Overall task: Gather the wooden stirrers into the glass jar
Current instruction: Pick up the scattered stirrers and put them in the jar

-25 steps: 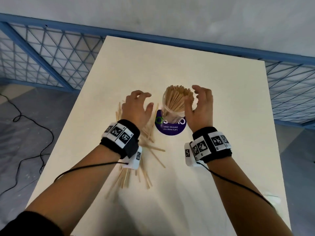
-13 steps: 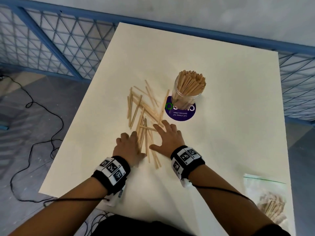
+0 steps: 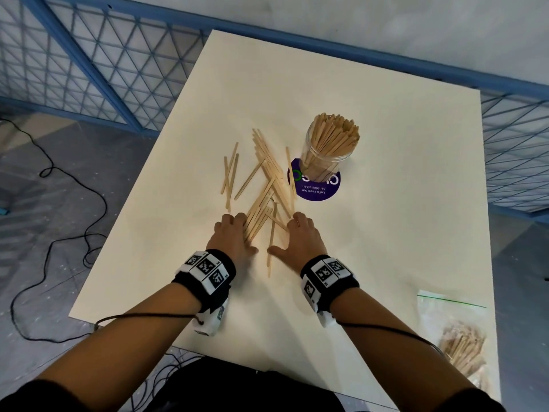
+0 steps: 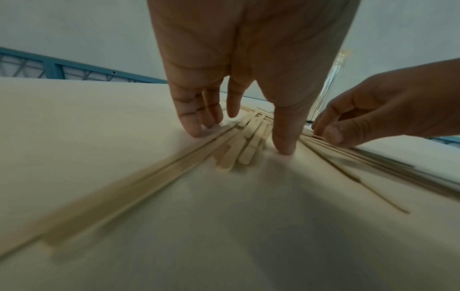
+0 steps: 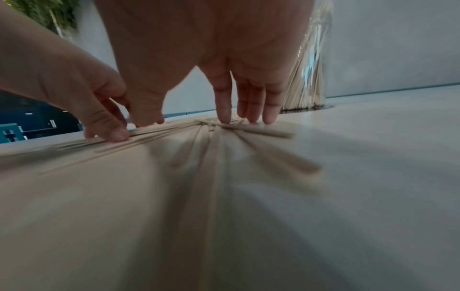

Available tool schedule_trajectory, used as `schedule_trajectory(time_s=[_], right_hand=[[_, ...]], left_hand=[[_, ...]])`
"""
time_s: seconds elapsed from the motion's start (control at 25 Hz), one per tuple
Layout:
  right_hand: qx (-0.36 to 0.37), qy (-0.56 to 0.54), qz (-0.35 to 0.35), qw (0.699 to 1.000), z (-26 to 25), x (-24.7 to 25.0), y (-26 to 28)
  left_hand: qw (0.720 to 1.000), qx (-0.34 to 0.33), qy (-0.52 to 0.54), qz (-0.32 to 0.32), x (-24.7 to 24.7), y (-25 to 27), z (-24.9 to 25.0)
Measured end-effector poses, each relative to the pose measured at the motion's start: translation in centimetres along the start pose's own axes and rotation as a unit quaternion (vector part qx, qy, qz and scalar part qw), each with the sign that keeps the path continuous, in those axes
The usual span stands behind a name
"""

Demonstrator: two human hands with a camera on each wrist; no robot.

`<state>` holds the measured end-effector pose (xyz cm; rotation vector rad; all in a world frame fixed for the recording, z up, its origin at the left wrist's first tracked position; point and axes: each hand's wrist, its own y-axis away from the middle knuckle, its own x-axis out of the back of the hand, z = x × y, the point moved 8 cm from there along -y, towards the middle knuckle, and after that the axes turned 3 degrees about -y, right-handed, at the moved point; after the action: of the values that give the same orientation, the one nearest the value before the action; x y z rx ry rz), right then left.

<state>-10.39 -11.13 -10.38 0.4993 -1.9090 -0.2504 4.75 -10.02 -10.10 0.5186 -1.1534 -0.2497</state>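
The clear glass jar (image 3: 329, 147) stands upright on a purple round sticker (image 3: 316, 190), packed with wooden stirrers. To its left several loose stirrers (image 3: 267, 185) lie fanned across the cream table (image 3: 401, 248). My left hand (image 3: 234, 236) and right hand (image 3: 300, 236) lie flat at the near end of that pile, one on each side. In the left wrist view the straight fingers (image 4: 196, 122) and thumb flank a bundle of stirrers (image 4: 239, 149). The right hand's fingertips (image 5: 248, 112) press down on crossed stirrers (image 5: 261, 132), with the jar (image 5: 308, 78) just behind.
A clear zip bag (image 3: 457, 337) with more stirrers lies at the table's near right corner. Blue mesh fencing (image 3: 89, 69) runs along the left and far sides. Black cables (image 3: 74, 188) trail over the floor on the left.
Both hands left the jar's sides and came back toward me. They now rest on the near end of the loose stirrers, a little farther apart than half a second ago.
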Motion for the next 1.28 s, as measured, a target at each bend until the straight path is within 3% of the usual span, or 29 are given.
schedule_trajectory(time_s=[0.36,0.64,0.8,0.92,1.28], right_hand=[[-0.056,-0.065,0.048,0.995,1.7,0.7,0.7],[-0.146,-0.002,0.037,0.989,1.6,-0.7,1.1],[-0.172,-0.051,0.070,0.981,1.8,-0.2,0.2],[-0.176,-0.061,0.080,0.979,2.3,0.7,-0.2],[-0.193,0.015,-0.004,0.981,3.6,-0.3,-1.6]], left_hand=[[0.999,-0.006,0.048,-0.002,0.6,-2.4,2.6],[0.999,0.016,-0.029,-0.007,0.0,-0.9,1.2],[1.000,0.003,0.000,0.021,0.9,-2.0,3.0],[0.999,0.029,0.008,0.012,1.7,-3.2,4.1],[0.996,0.082,-0.008,-0.038,-0.9,-4.7,3.9]])
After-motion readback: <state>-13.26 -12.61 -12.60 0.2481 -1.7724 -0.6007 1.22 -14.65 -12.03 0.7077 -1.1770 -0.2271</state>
